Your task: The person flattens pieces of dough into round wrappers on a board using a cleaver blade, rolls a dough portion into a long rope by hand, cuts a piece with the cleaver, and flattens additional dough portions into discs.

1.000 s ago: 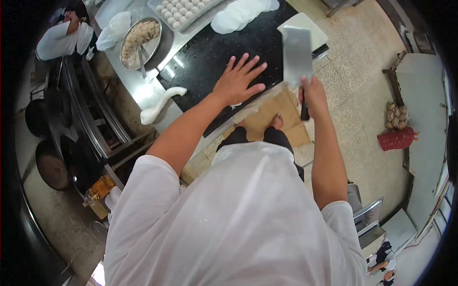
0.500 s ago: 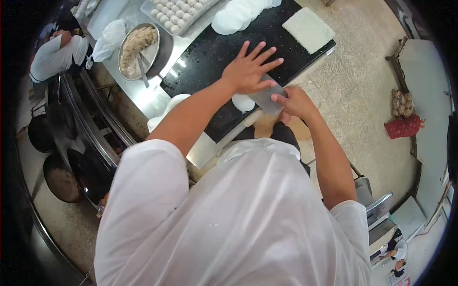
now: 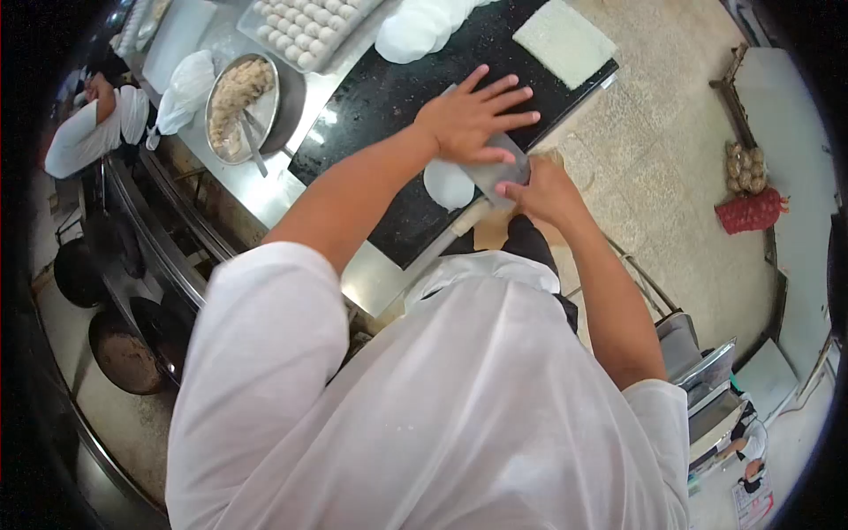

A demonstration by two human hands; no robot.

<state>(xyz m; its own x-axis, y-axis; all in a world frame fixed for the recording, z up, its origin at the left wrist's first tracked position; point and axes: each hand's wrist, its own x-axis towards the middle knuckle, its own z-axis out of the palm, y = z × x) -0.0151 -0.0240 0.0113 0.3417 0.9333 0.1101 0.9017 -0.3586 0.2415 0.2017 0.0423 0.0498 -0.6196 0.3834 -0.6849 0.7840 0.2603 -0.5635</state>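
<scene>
My left hand point(image 3: 473, 119) lies flat with fingers spread, palm over a broad, flat metal cleaver point(image 3: 510, 157). My right hand point(image 3: 546, 193) grips that cleaver at the counter's front edge, thumb on the blade; the handle is mostly hidden. Beside the blade, on the black work surface point(image 3: 358, 124), rests a thin white round dough wrapper point(image 3: 448, 185). What lies beneath the blade is hidden. Farther back, several similar dough rounds point(image 3: 406, 37) overlap in a row.
A white folded cloth point(image 3: 565, 42) lies at the board's right end. At the back left stand a tray of dough balls point(image 3: 305, 31) and a metal bowl point(image 3: 272, 110) of filling with a utensil. Woks point(image 3: 124, 353) and another person point(image 3: 97, 124) are at left.
The view has shifted slightly. More of the dough wrapper shows beside the blade. White shapes next to my left forearm are out of sight now. Both hands keep about the same place.
</scene>
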